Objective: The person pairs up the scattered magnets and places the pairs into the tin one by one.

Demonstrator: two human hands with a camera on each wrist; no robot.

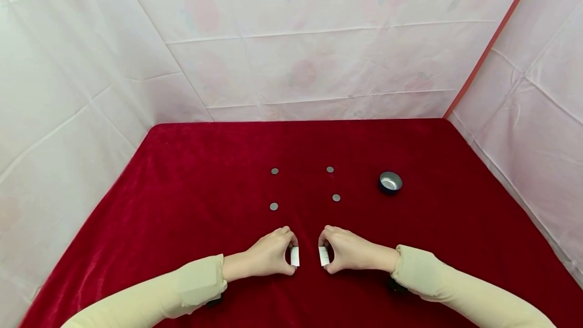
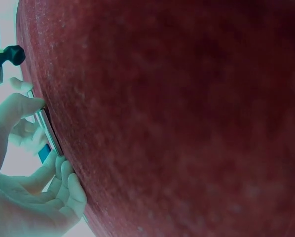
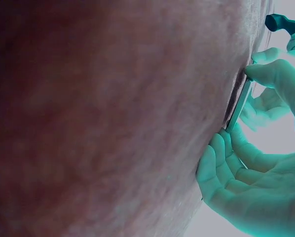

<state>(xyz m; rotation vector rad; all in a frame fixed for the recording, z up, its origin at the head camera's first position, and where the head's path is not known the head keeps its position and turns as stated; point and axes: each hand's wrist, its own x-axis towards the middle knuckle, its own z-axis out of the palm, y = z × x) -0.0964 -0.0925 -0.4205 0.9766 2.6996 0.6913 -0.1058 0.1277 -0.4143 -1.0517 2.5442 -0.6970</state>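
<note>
Low over the red cloth near the front, my left hand (image 1: 269, 253) pinches a small white rectangular piece (image 1: 295, 256) by its two ends, thumb on one and fingers on the other. Facing it, my right hand (image 1: 349, 250) holds a matching white piece (image 1: 324, 256) the same way. A narrow gap of cloth separates the two pieces. In the left wrist view the left piece (image 2: 51, 133) appears thin and flat, edge close to the cloth. The right wrist view likewise has the right piece (image 3: 240, 104) edge-on between thumb and fingertips.
Beyond the hands, several flat grey discs lie spread out, among them a near left disc (image 1: 274, 206) and a near right disc (image 1: 336, 198). A small round metal bowl (image 1: 390, 181), dark outside, stands to their right. Pale curtains (image 1: 319, 65) enclose the red-covered table (image 1: 205, 176).
</note>
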